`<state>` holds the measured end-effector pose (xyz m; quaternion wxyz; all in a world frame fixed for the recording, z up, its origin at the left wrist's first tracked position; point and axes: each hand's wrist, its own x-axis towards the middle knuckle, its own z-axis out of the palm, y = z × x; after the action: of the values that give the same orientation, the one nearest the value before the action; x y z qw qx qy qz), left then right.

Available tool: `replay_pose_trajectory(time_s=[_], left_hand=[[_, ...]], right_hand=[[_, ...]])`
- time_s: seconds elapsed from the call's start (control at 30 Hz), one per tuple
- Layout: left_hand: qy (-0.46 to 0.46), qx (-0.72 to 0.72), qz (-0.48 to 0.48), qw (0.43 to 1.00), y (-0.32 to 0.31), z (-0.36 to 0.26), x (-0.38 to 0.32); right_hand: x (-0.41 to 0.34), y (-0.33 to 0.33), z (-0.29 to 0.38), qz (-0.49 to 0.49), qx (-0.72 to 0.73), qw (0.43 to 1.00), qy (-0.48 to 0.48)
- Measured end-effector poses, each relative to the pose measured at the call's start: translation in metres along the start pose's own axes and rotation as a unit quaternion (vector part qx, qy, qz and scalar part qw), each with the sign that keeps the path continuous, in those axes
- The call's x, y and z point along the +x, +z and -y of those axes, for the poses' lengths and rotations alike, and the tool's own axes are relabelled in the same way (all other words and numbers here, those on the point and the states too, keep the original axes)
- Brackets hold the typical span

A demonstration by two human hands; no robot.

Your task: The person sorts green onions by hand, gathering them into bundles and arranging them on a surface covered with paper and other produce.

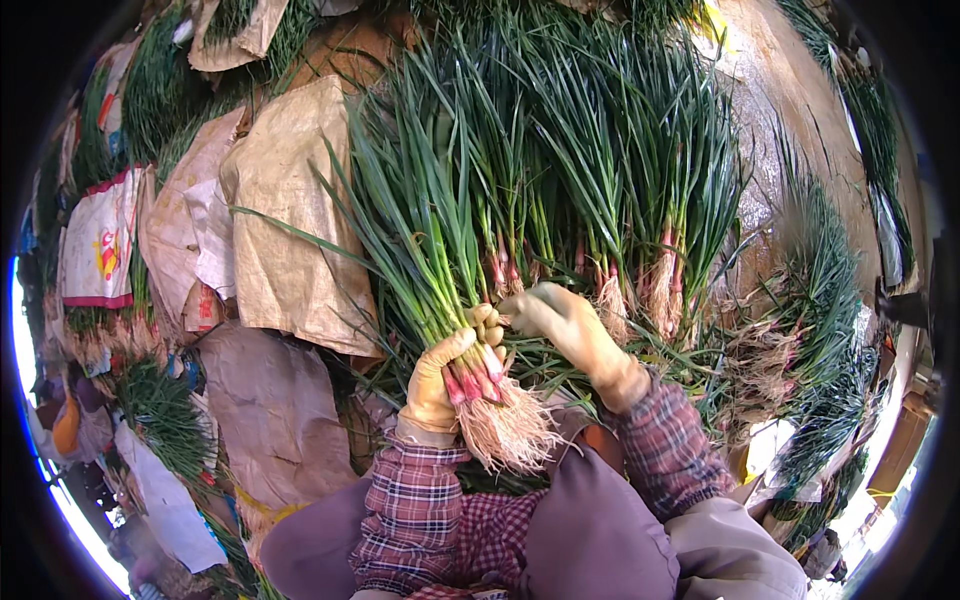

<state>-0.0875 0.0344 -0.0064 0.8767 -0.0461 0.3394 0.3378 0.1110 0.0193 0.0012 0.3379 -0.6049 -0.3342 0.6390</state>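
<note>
My left hand, in a pale yellow glove, grips a bundle of green onions just above their reddish bulbs. The bundle's stringy roots hang toward my lap, and its long green leaves fan up and away. Close beside the stems, on the right, is my right hand, gloved alike and blurred. Its fingers are bent near the left fingertips; whether they pinch a leaf or stem I cannot tell. Beyond both hands lies a row of green onions, bulbs toward me.
At left, a tan woven sack and a white printed sack lie over more onions. A brown sheet is nearer me. Loose onions with tangled roots lie at right, and trimmed leaves litter the ground before my knees.
</note>
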Motion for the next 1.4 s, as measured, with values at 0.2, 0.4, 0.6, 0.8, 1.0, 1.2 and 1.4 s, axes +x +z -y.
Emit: replay_pose_trajectory(time_s=[0.2, 0.4, 0.6, 0.8, 1.0, 1.2, 1.4], left_hand=[[-0.038, 0.108, -0.117, 0.986, -0.004, -0.005, -0.009], [0.023, -0.017, -0.057, 0.998, 0.006, 0.003, -0.004], [0.092, -0.106, 0.129, 0.982, 0.02, -0.02, -0.017], [0.204, -0.018, 0.198, 0.959, 0.031, -0.049, -0.039], [0.138, -0.004, 0.088, 0.987, 0.014, -0.049, -0.028], [-0.008, -0.104, 0.156, 0.982, -0.009, -0.045, -0.015], [-0.055, 0.009, 0.045, 0.997, 0.001, -0.013, -0.01]], right_hand=[[0.055, 0.039, -0.007, -0.015, -0.397, 0.904, -0.159], [0.049, 0.058, -0.017, -0.089, -0.046, 0.992, -0.072], [0.041, 0.063, -0.038, 0.017, 0.312, 0.943, 0.117], [0.061, 0.026, -0.042, 0.242, -0.5, 0.831, 0.028], [0.13, -0.002, -0.029, -0.178, -0.518, 0.835, -0.039], [0.064, -0.032, -0.02, -0.107, -0.061, 0.99, 0.067], [0.034, -0.001, -0.02, 0.169, 0.216, 0.961, -0.022]])
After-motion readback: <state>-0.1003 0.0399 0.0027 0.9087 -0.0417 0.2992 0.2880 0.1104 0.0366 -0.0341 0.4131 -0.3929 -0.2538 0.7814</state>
